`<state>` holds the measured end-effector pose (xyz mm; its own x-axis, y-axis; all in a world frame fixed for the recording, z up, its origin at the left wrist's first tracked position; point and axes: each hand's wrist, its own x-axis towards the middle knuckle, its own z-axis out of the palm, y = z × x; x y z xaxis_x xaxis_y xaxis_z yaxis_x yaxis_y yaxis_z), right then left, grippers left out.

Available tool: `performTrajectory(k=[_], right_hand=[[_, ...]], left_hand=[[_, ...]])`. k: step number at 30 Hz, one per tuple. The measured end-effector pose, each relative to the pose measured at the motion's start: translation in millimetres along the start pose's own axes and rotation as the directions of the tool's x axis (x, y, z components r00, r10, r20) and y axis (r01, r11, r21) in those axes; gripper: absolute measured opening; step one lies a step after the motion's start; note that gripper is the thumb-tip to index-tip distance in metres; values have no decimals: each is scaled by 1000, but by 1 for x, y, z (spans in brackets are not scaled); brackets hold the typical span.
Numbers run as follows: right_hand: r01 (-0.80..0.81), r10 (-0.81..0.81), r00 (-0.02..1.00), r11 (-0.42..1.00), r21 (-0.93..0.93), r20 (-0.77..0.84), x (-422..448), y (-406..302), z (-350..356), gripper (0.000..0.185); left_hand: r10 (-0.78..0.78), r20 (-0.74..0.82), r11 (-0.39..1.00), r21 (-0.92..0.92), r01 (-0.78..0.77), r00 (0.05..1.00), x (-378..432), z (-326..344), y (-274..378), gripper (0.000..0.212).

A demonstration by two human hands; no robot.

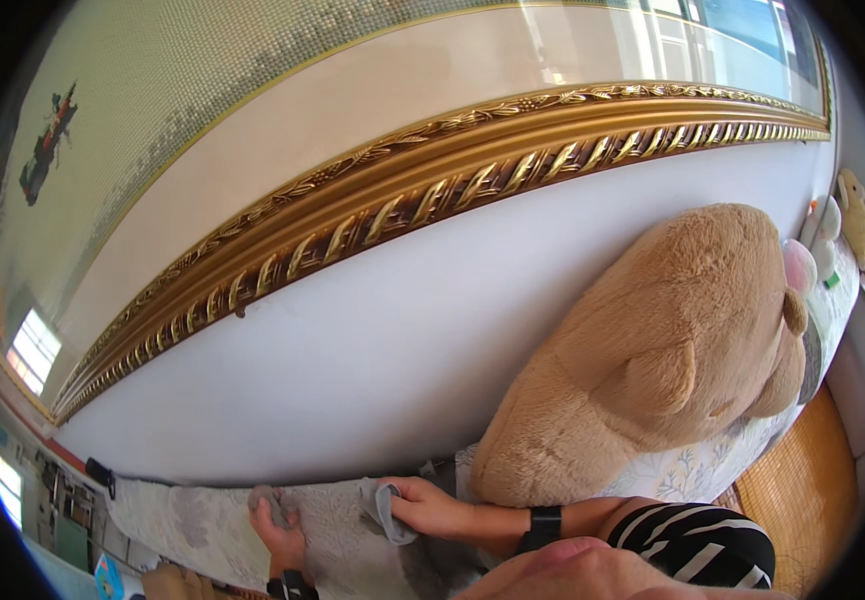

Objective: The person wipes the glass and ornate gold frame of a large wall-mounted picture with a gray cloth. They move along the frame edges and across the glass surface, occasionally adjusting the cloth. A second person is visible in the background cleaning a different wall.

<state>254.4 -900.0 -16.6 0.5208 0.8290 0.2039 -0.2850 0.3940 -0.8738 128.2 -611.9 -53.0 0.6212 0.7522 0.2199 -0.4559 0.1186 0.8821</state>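
Observation:
In my right hand (428, 508) a small piece of grey fabric (380, 514), possibly a sock, is pinched and hangs in a loose fold. My left hand (279, 529) is at the left, its fingers and thumb around a grey bunched soft thing (275, 504), probably cloth. Both hands are above a sofa or bench cover (342, 555) with a pale grey leaf pattern. Each wrist wears a black band. A dark grey patch (440, 559) below my right hand is too unclear to name.
A large brown teddy bear (672, 322) sits on the cover at right, against the white wall (342, 367). A gold carved picture frame (417, 202) hangs low above. Further right are small plush toys (855, 217). A cardboard-coloured object (173, 583) is at the lower left.

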Motion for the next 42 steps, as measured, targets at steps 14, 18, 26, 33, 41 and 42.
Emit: performTrajectory(k=[14, 18, 26, 33, 41, 42], right_hand=[[322, -419, 893, 850, -417, -165, 14, 22, 21, 22], [252, -339, 935, 846, -470, -108, 24, 27, 64, 20], [216, -255, 966, 874, -436, -33, 25, 31, 62, 17], [297, -227, 945, 899, -322, 237, -22, -16, 91, 29], [618, -841, 431, 539, -573, -326, -143, -262, -2, 27], [644, -946, 180, 321, -695, -270, -136, -296, -31, 30]], left_hand=[[239, 233, 885, 347, -310, 943, 42, 39, -35, 36], [241, 168, 898, 335, -285, 956, 37, 5, -9, 35], [167, 51, 933, 314, -174, 985, 10, -31, 29, 34], [-19, -17, 996, 87, 20, 1000, -11, -15, 56, 24], [-62, 539, 948, -232, 219, 840, -76, 122, 60, 48], [-43, 665, 951, -202, 235, 745, -71, 138, 53, 50]])
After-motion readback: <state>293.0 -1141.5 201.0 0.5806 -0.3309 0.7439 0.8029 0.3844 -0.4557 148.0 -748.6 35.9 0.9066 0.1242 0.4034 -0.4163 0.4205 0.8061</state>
